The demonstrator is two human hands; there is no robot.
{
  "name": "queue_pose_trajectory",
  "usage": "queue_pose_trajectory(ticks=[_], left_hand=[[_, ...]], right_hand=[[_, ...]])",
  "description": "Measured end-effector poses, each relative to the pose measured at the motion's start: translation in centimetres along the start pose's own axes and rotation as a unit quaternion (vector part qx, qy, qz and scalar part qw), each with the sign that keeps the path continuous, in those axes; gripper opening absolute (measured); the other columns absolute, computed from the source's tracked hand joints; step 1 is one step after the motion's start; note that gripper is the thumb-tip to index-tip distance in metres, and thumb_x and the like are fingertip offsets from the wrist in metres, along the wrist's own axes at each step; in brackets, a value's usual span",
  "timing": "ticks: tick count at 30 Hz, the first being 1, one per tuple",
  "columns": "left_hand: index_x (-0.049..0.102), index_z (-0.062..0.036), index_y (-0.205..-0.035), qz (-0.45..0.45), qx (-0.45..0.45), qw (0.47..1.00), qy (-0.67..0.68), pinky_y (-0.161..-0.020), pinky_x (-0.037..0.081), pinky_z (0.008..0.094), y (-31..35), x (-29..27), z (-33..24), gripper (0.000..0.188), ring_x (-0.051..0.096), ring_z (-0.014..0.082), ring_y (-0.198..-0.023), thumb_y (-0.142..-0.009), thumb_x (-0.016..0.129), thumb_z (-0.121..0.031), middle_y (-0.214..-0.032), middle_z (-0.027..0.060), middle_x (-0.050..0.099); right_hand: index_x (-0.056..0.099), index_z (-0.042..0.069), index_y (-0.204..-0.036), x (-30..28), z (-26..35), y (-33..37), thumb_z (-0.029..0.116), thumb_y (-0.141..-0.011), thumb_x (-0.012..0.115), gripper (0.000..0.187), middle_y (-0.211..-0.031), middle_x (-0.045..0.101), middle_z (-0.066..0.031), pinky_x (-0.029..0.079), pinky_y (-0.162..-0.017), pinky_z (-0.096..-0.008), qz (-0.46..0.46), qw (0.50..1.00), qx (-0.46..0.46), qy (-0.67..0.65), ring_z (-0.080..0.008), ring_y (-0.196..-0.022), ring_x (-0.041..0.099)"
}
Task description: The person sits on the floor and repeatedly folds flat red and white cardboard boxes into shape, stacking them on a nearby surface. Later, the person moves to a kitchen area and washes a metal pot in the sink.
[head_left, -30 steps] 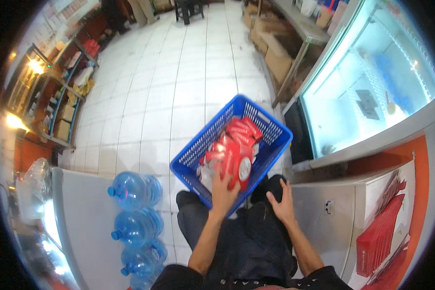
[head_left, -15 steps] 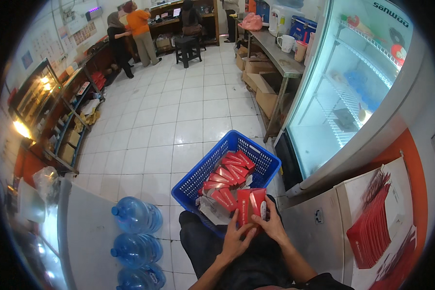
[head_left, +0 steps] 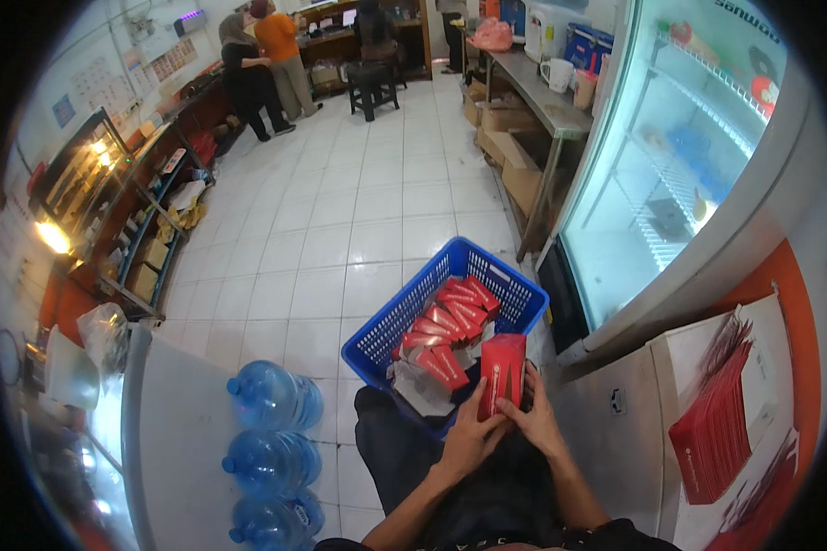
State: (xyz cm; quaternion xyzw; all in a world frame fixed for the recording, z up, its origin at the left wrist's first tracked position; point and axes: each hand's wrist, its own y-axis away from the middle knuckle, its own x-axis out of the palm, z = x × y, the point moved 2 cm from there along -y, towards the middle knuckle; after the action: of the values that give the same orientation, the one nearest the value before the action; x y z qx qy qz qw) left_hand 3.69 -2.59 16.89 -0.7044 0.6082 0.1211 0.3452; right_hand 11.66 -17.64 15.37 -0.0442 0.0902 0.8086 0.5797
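A flat red packet (head_left: 503,375) is held upright between both hands just above the person's lap, at the near rim of a blue plastic basket (head_left: 390,332). The left hand (head_left: 471,432) is closed around the packet's lower left edge, with the fingers pressed against its face, and the right hand (head_left: 538,424) is wrapped around the lower right edge from behind. More red packets (head_left: 450,326) are stacked in a row inside the basket, which is set on the white tiled floor (head_left: 340,220) in front of the knees. A glass-door fridge (head_left: 671,174) is seen to the right, and three blue water bottles (head_left: 271,450) are lined up to the left. A stack of red packets (head_left: 717,432) is leaned on the counter at the far right.
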Motion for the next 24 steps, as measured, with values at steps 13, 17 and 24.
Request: queue_pose_trajectory(ticks=[13,17,24], left_hand=[[0.077,-0.0162,-0.104,0.01,-0.008,1.0,0.01,-0.091,0.061,0.0427,0.2,-0.4,-0.7,0.021,0.056,0.0406,-0.13,-0.084,0.08,-0.01,-0.158,0.0237,0.038],[0.077,-0.0146,-0.105,0.003,-0.047,0.997,0.064,-0.093,0.061,0.0444,1.0,-0.3,-0.3,0.02,0.055,0.0399,-0.131,-0.086,0.08,-0.01,-0.157,0.0229,0.039],[0.077,-0.0077,-0.105,-0.033,-0.125,0.988,0.087,-0.09,0.058,0.0375,1.3,-0.2,0.4,0.019,0.063,0.0362,-0.121,-0.086,0.075,-0.003,-0.157,0.0218,0.04]], right_hand=[[0.023,0.002,-0.16,-1.9,2.8,-0.1,0.045,-0.079,0.086,0.111,-0.155,0.041,-0.0257,0.039,-0.115,-0.0445,0.04,0.997,0.054,0.024,-0.0357,-0.141,0.046],[0.021,0.005,-0.161,-2.2,2.2,0.3,0.038,-0.08,0.085,0.109,-0.153,0.042,-0.0277,0.039,-0.115,-0.0454,0.078,0.996,0.03,0.042,-0.0373,-0.14,0.047],[0.026,0.007,-0.159,-3.0,0.4,0.6,0.016,-0.085,0.068,0.085,-0.145,0.053,-0.0254,0.039,-0.114,-0.0386,0.065,0.994,0.079,-0.041,-0.0345,-0.134,0.053]])
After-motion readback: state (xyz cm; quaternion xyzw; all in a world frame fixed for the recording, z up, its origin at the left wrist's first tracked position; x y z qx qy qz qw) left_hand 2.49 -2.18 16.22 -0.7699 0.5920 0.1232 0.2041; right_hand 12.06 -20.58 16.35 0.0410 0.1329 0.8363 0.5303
